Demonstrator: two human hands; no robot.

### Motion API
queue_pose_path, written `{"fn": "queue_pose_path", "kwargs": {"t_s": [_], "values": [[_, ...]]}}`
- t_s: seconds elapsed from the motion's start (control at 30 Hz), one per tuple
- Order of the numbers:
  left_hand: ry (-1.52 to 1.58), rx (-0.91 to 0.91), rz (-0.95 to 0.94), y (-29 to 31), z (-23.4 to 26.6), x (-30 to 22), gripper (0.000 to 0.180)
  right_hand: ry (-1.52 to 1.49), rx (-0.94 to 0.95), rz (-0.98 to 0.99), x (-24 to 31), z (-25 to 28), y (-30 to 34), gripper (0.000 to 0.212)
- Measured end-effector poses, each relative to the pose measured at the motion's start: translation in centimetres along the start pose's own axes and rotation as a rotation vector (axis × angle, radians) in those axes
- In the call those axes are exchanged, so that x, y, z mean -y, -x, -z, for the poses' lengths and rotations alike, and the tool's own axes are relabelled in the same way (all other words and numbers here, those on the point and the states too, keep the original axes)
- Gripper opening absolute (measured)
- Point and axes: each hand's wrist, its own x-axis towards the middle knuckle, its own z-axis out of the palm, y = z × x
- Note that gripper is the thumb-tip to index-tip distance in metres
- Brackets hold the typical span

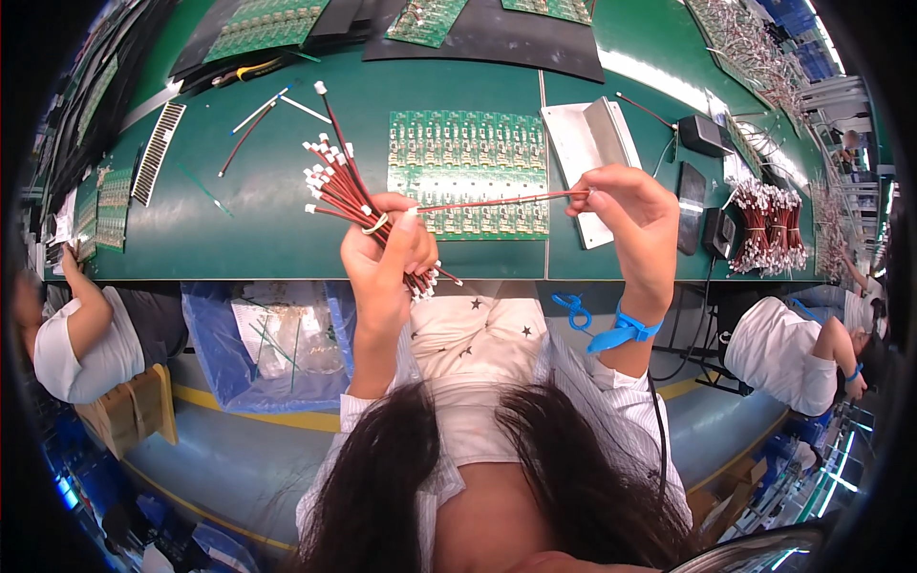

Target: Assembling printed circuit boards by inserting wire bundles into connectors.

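- I count one single red wire (pixel 501 201), stretched across one green circuit-board panel (pixel 468 143).
- One wire bundle (pixel 346 181), the left hand (pixel 387 250) curled round it; overlapping strands defeat my count.
- Right hand (pixel 630 224): thumb and forefinger pinch the single red wire, hiding its tip from me.
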Motion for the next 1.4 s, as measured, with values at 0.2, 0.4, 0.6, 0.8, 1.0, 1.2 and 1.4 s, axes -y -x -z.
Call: {"fn": "queue_pose_path", "kwargs": {"t_s": [0.2,0.4,0.6,0.8,1.0,1.2,1.4], "values": [[-0.019,0.033,-0.046,-0.7,-0.4,-0.1,0.010,0.202,-0.042,-0.032,0.2,0.0,0.5,0.015],[-0.153,0.061,-0.126,-1.0,-1.2,-0.8,0.010,0.593,-0.002,-0.031,-0.5,-0.5,0.7,0.017],[-0.341,0.112,-0.176,-1.2,-0.6,-1.8,0.011,0.844,0.206,-0.066,-2.4,-1.9,1.0,0.012],[-0.248,0.007,-0.152,-2.6,1.5,-3.4,0.022,0.546,0.369,-0.162,-5.1,-4.8,-0.2,0.007],[-0.062,-0.174,0.299,-2.4,5.8,-0.3,0.033,-0.009,0.115,-0.358,-7.8,-5.1,-4.3,0.006],[-0.012,-0.202,0.375,-1.0,6.2,2.4,0.039,0.081,0.071,-0.108,-11.1,-6.4,-7.0,0.008],[-0.007,-0.238,0.363,-0.6,5.6,2.7,0.037,0.230,0.096,-0.211,-13.0,-7.6,-7.5,0.012]]}}
